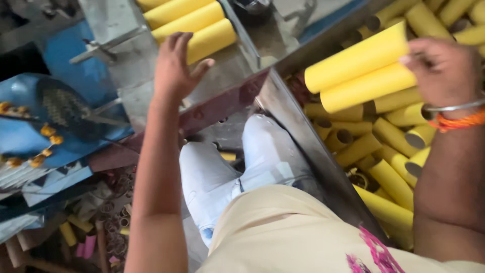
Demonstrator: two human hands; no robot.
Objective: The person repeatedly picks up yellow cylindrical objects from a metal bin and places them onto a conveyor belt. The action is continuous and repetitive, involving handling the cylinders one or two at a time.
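Observation:
My right hand (444,68) grips two yellow cardboard tubes (361,71) by their ends, lifted above a bin (303,131) heaped with several more yellow tubes (389,151). My left hand (174,65) is stretched forward with its fingers spread and holds nothing. It hovers at a row of yellow tubes (189,23) lying side by side on a sloped metal tray (126,60) of a machine, its fingertips close to the nearest tube.
A blue machine body (55,111) with small orange parts stands at left. My knees in pale trousers (227,167) sit between the machine and the bin's metal wall. Short tube offcuts and scraps (96,222) litter the floor at lower left.

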